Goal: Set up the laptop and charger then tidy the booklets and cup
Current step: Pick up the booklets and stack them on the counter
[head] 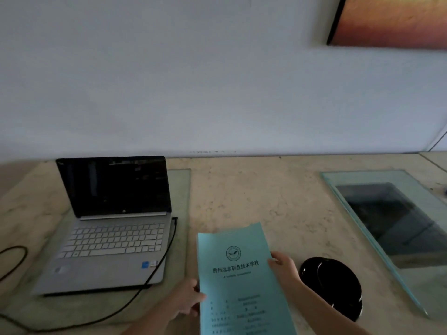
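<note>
Left grip (187, 302) and right grip (284, 265) each pinch a side edge of the blue booklet (237, 281) at the counter's (242, 197) near side. A black cup (336, 284) sits just right; the open laptop (113, 238), cable (167, 250) along its right side, stands left.

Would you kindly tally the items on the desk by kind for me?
Laptop: 1
Charger cable: 1
Blue booklet: 1
Black cup: 1
Glass panels: 2
Total: 6
</note>
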